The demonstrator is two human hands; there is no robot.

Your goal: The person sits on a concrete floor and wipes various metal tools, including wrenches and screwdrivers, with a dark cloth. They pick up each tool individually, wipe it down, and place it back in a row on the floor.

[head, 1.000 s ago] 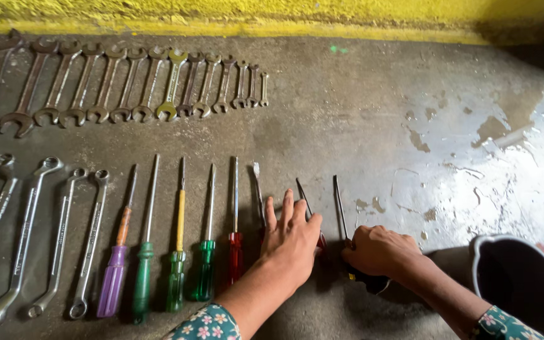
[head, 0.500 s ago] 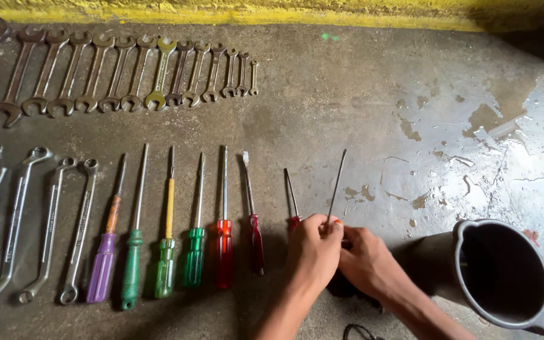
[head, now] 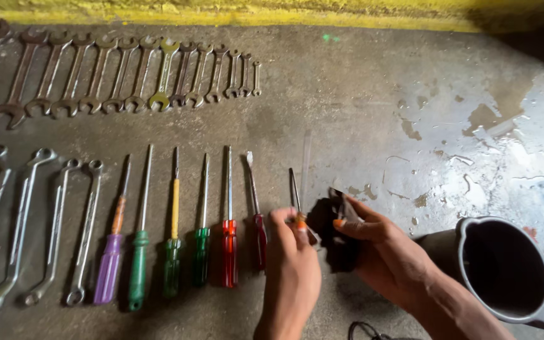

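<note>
Down on the concrete floor point(head: 360, 94), the person's left hand point(head: 292, 264) pinches the handle end of a small screwdriver point(head: 295, 195) lying at the right end of a row of coloured-handled screwdrivers point(head: 177, 239). The right hand point(head: 382, 245) is closed around a dark screwdriver handle point(head: 332, 230) just beside it, its blurred shaft point(head: 305, 165) pointing away. A black bucket point(head: 505, 264) stands close on the right, and rows of spanners point(head: 114, 75) lie beyond.

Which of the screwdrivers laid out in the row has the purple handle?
The purple-handled screwdriver is the leftmost in the row, beside the ring spanners; its neighbours to the right have green and red handles.
</note>
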